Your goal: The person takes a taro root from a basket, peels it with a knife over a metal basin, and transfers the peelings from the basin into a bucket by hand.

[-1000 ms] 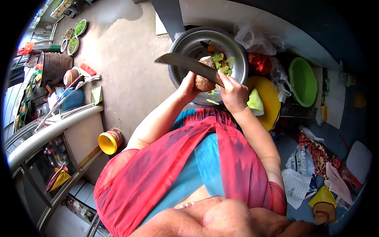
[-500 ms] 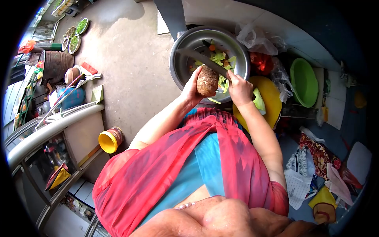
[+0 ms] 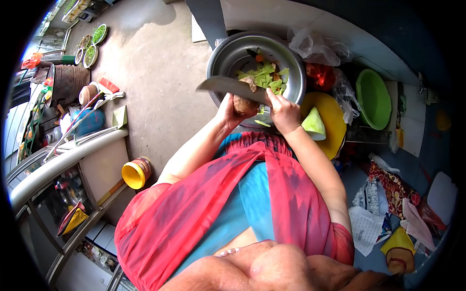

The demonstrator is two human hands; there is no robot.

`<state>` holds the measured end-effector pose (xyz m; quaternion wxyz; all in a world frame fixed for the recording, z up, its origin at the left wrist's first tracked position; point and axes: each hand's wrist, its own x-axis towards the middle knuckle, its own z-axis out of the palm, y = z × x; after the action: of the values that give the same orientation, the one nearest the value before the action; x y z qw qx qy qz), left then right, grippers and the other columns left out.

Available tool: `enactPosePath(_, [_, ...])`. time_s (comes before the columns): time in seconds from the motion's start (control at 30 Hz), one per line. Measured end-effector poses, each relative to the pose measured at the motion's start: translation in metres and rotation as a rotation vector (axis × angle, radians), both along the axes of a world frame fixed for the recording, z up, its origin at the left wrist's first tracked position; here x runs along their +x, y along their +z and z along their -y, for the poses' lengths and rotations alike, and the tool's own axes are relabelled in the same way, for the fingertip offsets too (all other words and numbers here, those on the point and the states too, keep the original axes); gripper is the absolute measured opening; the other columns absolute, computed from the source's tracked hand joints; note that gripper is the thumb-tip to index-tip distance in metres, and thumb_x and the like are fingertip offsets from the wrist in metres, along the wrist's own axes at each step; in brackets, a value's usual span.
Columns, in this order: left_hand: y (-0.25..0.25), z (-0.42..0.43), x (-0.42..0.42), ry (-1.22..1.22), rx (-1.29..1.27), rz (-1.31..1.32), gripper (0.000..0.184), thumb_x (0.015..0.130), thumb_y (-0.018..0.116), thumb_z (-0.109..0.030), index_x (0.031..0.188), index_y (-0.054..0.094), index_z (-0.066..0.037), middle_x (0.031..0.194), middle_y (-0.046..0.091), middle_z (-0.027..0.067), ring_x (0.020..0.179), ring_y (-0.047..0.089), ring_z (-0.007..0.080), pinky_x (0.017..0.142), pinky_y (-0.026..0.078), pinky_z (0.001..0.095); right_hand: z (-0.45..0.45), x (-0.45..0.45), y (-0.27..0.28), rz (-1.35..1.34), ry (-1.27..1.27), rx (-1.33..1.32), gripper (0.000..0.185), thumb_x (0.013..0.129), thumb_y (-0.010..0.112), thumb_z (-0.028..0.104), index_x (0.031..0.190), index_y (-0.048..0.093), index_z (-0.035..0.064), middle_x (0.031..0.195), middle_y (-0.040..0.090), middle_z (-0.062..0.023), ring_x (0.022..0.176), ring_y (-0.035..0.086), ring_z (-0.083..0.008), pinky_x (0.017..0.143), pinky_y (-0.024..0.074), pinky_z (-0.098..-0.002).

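Note:
A brown, rough-skinned root vegetable (image 3: 245, 106) is gripped in my left hand (image 3: 227, 112), over the near side of a metal basin (image 3: 219, 53). My right hand (image 3: 284, 114) is closed round the handle end of a wide dark knife (image 3: 230, 86). The blade lies across the vegetable and points left, hiding part of it. Pale green peelings (image 3: 264, 76) and an orange piece (image 3: 259, 57) lie in the basin. Close to my right wrist, a pale green cut piece (image 3: 314, 125) rests on a yellow round lid or tray (image 3: 334, 128).
Right of the basin are clear plastic bags (image 3: 315, 47), a red bag (image 3: 320, 76) and a green tub (image 3: 374, 99). Cloths and papers (image 3: 366, 228) lie at the lower right. A yellow bucket (image 3: 134, 175) lies left, near a curved railing (image 3: 68, 157).
The knife swung away from the vegetable's top, then came back across it, pointing left. The vegetable tipped upright in my left hand and is now lower and partly behind the blade.

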<state>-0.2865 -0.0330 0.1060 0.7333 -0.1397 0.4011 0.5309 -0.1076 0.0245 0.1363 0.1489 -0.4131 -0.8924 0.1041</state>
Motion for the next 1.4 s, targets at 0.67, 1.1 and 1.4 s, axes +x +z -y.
enactPosePath(0.67, [-0.004,0.017,-0.011,-0.116,0.104,0.040,0.054,0.093,0.045,-0.058,0.124,0.057,-0.016,0.109,0.068,0.0083,0.088,0.066,0.0296,0.071,0.053,0.0432,-0.020,0.009,-0.039,0.155,-0.105,-0.283,0.024,0.084,0.062,0.019,0.108,0.069,0.0163,0.083,0.069,-0.0116,0.073,0.068,-0.0317,0.065,0.0545,-0.0430])
enactPosePath(1.1, [0.020,0.003,-0.005,-0.145,0.069,-0.333,0.049,0.092,0.050,-0.052,0.129,0.052,-0.019,0.114,0.062,0.0032,0.099,0.063,0.0209,0.080,0.055,0.0439,0.017,-0.010,0.040,-0.027,0.099,0.010,0.034,0.080,0.060,0.008,0.113,0.067,0.0087,0.071,0.062,-0.0063,0.062,0.066,-0.0228,0.057,0.0538,-0.0342])
enactPosePath(1.4, [-0.001,-0.001,-0.007,-0.159,0.058,-0.361,0.046,0.094,0.044,-0.051,0.120,0.056,-0.015,0.107,0.065,0.0024,0.095,0.064,0.0157,0.072,0.055,0.0369,0.005,-0.002,-0.008,0.067,0.006,-0.097,0.037,0.081,0.059,0.006,0.117,0.065,0.0124,0.085,0.069,-0.0087,0.069,0.068,-0.0275,0.063,0.0550,-0.0378])
